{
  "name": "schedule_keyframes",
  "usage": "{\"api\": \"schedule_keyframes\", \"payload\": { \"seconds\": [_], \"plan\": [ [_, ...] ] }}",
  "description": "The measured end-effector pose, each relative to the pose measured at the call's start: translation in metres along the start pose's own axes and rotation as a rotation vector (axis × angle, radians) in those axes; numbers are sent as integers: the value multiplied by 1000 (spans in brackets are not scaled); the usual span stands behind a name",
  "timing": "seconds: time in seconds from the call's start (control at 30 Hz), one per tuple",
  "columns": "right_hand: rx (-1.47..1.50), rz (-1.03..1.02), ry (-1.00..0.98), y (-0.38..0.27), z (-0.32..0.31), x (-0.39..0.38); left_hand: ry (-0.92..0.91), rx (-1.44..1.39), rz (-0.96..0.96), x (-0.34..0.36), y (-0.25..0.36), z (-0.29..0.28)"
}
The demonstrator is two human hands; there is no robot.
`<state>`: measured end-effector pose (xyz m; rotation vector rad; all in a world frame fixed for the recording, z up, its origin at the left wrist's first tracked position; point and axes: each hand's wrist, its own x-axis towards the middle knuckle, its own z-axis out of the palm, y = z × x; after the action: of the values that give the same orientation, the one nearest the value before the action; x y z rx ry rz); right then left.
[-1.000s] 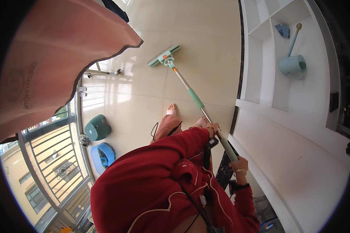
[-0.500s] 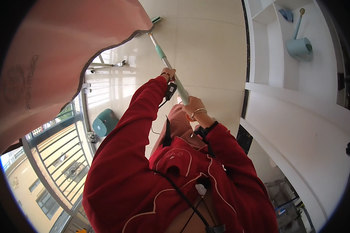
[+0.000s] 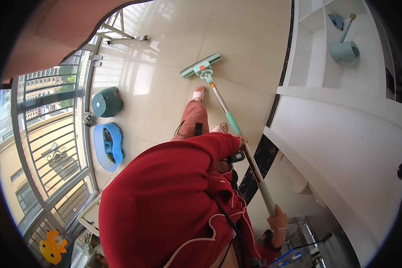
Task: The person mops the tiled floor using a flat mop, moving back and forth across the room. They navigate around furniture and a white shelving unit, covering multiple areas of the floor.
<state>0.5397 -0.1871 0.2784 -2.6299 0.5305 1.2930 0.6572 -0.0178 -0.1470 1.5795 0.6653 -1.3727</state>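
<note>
A mop [image 3: 231, 119] with a pale green head and a long silver and green pole slants across the middle of the view. Its head lies on the tiled floor, just beyond my forward foot. Partway down the pole, my left hand [image 3: 242, 140] is closed around it, the fingers partly hidden by the red sleeve. My right hand [image 3: 278, 219] grips the thick grey-green end of the pole, low on the right by my side.
A pink hanging sheet [image 3: 53, 33] fills the upper left. Along the window railing stand a green stool [image 3: 108, 102] and a blue tub [image 3: 116, 140]; rack legs [image 3: 120, 32] are farther off. White shelving [image 3: 310, 58] on the right holds a watering can [image 3: 345, 52].
The mop head has come back across the floor from under the pink sheet to near my feet. Both hands have moved down and right with the pole. My view has shifted away from the sheet.
</note>
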Motion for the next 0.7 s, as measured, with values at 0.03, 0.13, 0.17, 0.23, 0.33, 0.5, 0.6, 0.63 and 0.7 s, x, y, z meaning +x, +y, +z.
{"api": "schedule_keyframes", "payload": {
  "seconds": [0.03,0.13,0.17,0.23,0.33,0.5,0.6,0.63,0.7],
  "plan": [
    [-11,48,100,18,2,-16,24,18,-40,-15,-3,27],
    [-101,154,288,46,9,-32,98,-8,-112,-61,5,72],
    [-114,146,338,50,10,-30,97,-40,-138,-71,10,75],
    [-187,70,350,52,8,-20,205,-89,-43,-82,18,65],
    [-231,-63,416,40,-7,-2,233,-431,-89,-93,32,40],
    [-322,-353,450,-42,-37,53,241,-761,-68,-97,36,-69],
    [-374,-391,425,-133,-39,92,349,-788,-60,-79,11,-164],
    [-425,-421,419,-168,-38,104,447,-765,-33,-68,4,-195],
    [-434,-468,422,-239,-26,121,471,-886,-21,-46,-21,-267]
  ]
}}
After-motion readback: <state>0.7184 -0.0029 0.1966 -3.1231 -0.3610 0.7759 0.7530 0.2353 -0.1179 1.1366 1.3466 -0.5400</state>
